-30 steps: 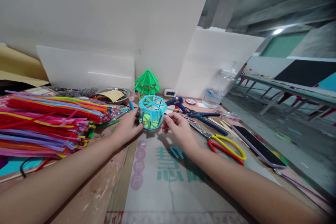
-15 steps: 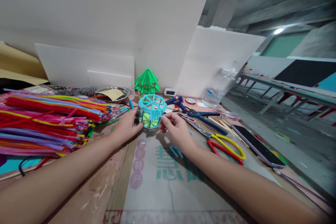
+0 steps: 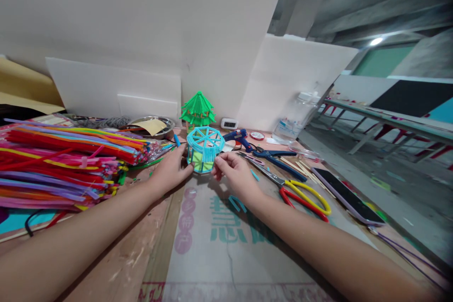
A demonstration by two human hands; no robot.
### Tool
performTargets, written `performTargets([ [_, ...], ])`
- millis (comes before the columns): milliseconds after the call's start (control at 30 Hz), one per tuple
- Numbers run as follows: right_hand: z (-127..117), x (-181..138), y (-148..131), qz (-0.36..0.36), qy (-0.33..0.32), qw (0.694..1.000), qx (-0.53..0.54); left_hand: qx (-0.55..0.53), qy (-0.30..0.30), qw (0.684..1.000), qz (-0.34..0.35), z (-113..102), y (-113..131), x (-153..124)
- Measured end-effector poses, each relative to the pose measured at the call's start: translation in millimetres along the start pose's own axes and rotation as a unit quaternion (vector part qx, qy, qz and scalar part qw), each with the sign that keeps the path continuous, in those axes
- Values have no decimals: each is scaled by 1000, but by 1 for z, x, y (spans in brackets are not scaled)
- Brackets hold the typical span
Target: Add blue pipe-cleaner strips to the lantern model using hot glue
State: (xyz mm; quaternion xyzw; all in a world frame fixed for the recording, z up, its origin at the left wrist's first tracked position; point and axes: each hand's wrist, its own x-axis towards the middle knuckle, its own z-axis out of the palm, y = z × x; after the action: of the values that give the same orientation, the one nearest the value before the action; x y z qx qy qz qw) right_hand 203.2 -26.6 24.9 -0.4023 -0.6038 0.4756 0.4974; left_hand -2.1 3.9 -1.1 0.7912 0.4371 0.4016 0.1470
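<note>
A small round pavilion frame (image 3: 205, 140) of light blue pipe cleaners, with spokes across its top and a yellow-green base, stands between my hands. My left hand (image 3: 172, 166) grips its lower left side, thumb against the base. At its right side is my right hand (image 3: 231, 171), thumb and fingers pinched together at the frame's wall; whatever lies between those fingertips is too small to make out. Just behind the frame rises a green pointed roof model (image 3: 198, 109) on a little stand. Short blue pipe cleaner pieces (image 3: 236, 205) lie below my right hand.
Bundles of coloured pipe cleaners (image 3: 63, 165) cover the left side. To the right lie a hot glue gun (image 3: 240, 138), blue-handled pliers (image 3: 274, 154), red-and-yellow scissors (image 3: 300, 193) and a phone (image 3: 347, 194). A metal bowl (image 3: 166, 125), small clock (image 3: 229, 124) and plastic bottle (image 3: 295, 118) stand behind.
My right hand has shifted slightly left and down along the frame's right side. My left hand and the frame stay in place.
</note>
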Motion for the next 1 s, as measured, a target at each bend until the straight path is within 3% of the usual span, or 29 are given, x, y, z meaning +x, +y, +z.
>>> performTargets([
  [467,-7,-3,-3,-4,14,1000,-24,-46,-9,999,0,2,-4,0],
  [1000,-3,-2,-2,-23,-7,999,-47,-28,8,1000,-1,2,-3,-1],
])
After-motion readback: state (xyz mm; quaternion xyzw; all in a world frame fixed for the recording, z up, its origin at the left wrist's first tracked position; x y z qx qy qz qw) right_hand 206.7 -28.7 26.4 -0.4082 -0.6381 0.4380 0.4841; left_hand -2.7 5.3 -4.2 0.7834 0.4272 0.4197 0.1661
